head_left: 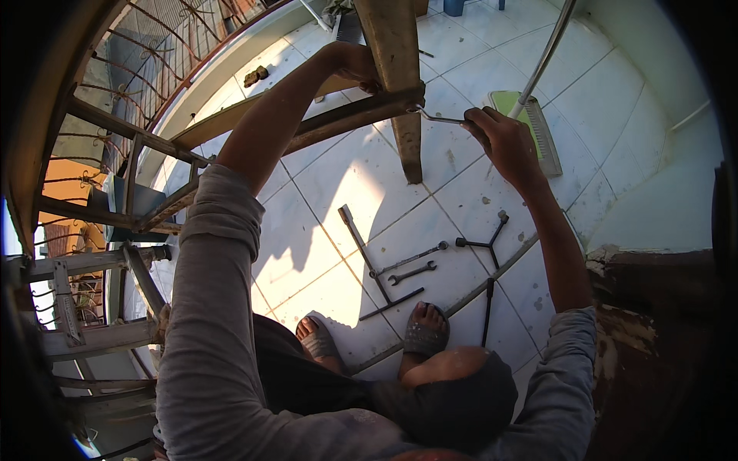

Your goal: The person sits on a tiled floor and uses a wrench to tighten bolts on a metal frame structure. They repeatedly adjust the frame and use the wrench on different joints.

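My right hand is closed round the handle of a bent metal wrench. The wrench's far end meets a bolt at the tip of a brown wooden beam. That beam crosses a tapered wooden post, and the two touch at the crossing. Against the post's left side, just above the beam, my left hand has its fingers curled. Its fingertips are partly hidden, and what they hold cannot be made out.
On the tiled floor by my sandalled feet lie a long bar, an open-ended spanner, a ratchet-like wrench and a Y-shaped socket wrench. A green dustpan sits at right. Wooden framing stands at left.
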`<state>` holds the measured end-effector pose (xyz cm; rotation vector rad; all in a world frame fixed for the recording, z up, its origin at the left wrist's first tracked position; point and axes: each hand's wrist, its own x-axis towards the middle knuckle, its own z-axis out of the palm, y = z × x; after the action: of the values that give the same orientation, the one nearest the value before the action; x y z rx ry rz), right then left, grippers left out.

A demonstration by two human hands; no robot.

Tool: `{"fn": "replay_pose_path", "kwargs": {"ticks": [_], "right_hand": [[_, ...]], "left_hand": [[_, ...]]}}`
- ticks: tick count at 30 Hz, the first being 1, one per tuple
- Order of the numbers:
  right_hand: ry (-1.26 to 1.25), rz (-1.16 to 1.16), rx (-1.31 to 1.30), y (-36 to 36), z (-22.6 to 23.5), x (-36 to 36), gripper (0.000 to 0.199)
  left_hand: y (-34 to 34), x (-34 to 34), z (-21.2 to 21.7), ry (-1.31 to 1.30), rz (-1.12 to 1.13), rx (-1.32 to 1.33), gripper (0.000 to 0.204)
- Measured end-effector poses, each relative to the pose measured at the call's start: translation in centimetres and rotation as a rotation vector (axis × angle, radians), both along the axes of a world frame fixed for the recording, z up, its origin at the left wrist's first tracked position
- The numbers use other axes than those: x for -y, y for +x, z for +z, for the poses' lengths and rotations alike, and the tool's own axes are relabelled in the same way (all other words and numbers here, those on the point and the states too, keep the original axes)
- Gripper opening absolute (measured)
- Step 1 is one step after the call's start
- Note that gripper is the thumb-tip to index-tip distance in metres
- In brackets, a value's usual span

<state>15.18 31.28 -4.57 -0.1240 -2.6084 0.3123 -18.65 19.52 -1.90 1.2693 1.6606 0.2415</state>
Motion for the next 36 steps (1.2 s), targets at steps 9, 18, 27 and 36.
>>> {"fn": "replay_pose_path", "kwargs": {"ticks": [9, 18, 27, 36], "right_hand": [[0.066, 0.054, 0.038, -0.7, 0.7, -1.3, 0.017], [0.058, 0.0, 0.002, -0.9, -1.3, -0.7, 0.016], [-0.929, 0.012, -0.178, -4.0, -12.4, 5.3, 0.02], [-3.114, 0.556, -0.491, -9.6, 3.4, 21.1, 0.054]], "left_hand": [[3.4, 1.3, 3.1, 0.158, -0.064, -0.317, 0.026], [1.1, 1.4, 1.0, 0.15, -0.08, -0.261, 0.023], [1.1, 0.8, 0.5, 0.061, -0.037, -0.374, 0.019], [-0.8, 2.0, 0.8, 0.051, -0.19, -0.467, 0.023]]}}
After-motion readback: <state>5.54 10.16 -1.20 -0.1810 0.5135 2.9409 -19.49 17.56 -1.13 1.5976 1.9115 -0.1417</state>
